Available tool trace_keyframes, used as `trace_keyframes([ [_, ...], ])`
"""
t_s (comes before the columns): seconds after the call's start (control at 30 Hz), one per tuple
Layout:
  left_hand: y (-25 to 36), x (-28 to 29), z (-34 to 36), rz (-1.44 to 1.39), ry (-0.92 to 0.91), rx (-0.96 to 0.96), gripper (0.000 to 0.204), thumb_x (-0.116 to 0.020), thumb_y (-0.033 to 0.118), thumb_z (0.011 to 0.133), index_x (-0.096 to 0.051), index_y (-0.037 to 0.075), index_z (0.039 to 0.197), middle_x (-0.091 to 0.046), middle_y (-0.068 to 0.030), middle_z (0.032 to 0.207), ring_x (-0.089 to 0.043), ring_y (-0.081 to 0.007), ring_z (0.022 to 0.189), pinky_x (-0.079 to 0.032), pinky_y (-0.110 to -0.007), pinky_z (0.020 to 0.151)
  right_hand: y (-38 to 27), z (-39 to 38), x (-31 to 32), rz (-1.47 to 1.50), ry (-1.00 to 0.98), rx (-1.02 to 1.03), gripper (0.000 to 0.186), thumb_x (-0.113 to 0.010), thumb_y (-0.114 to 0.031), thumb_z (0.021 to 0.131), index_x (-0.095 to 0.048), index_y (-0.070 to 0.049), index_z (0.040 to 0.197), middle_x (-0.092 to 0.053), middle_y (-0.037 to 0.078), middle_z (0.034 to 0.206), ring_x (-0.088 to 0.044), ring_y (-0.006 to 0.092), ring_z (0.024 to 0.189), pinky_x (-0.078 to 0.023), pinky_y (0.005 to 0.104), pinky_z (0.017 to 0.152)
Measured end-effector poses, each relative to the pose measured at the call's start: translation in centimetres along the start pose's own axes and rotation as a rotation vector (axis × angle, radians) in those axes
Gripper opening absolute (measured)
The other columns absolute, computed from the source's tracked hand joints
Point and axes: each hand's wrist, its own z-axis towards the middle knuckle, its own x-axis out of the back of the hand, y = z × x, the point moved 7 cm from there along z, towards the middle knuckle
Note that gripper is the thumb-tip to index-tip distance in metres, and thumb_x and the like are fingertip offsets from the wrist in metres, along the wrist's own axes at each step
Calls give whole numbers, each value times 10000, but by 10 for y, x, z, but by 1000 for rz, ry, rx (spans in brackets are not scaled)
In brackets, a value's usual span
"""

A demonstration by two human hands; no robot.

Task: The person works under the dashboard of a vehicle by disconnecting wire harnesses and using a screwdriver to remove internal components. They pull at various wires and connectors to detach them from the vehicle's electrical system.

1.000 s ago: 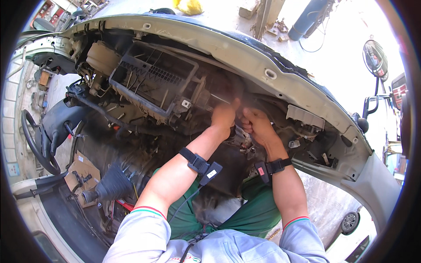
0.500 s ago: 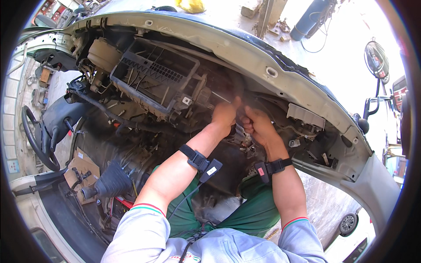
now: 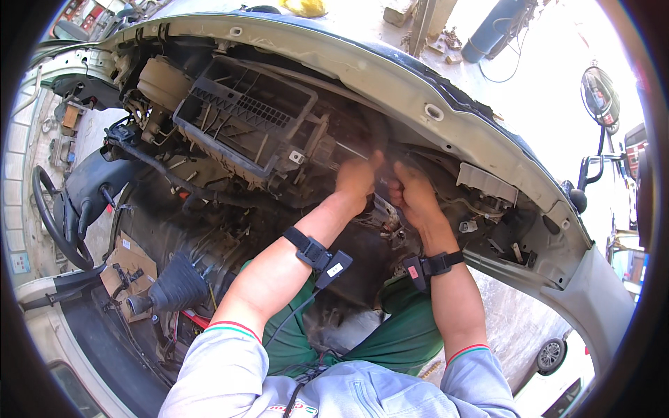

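My left hand (image 3: pixel 355 182) is closed beside a dusty housing (image 3: pixel 322 148) and a thin metal rod (image 3: pixel 352 150), in the dark recess under the body panel. Just right of it, my right hand (image 3: pixel 414 195) has its fingers curled, thumb uppermost; what either hand grips is hidden or too small to make out. Below and between them are a metal bracket and fittings (image 3: pixel 387 216). An open ribbed plastic frame (image 3: pixel 244 118) lies to the left, and a grey metal box (image 3: pixel 488 182) is to the right.
A steering column (image 3: pixel 90 191) and wheel (image 3: pixel 56 230) are at left, above a rubber gear-lever boot (image 3: pixel 178 282) and cardboard (image 3: pixel 129 275). The curved panel edge (image 3: pixel 334 52) spans the top. A blue cylinder (image 3: pixel 491 28), a mirror (image 3: pixel 598 94) and a car wheel (image 3: pixel 550 354) are outside.
My right hand has risen slightly and shifted a little rightward, its thumb higher than before. My left hand stays in nearly the same place.
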Motion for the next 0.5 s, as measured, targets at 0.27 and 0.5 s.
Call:
trace_keyframes([
  [0.27, 0, 0, -4, -31, 20, 28, 350, -723, 302, 895, -491, 124, 701, -377, 56, 627, -306, -63, 494, -242, -233, 428, -19, -7, -3, -490, 263, 491, 98, -594, -118, 956, -631, -30, 933, -571, -11, 744, -487, 80, 664, -399, 234, 613],
  [0.5, -2, -1, -3, -1, 13, 10, 325, -729, 278, 890, -501, 120, 719, -392, 56, 627, -316, -64, 487, -249, -232, 426, -29, -10, -1, -714, 351, 660, 119, -623, -130, 939, -634, -21, 985, -599, 16, 737, -530, 90, 700, -445, 235, 666],
])
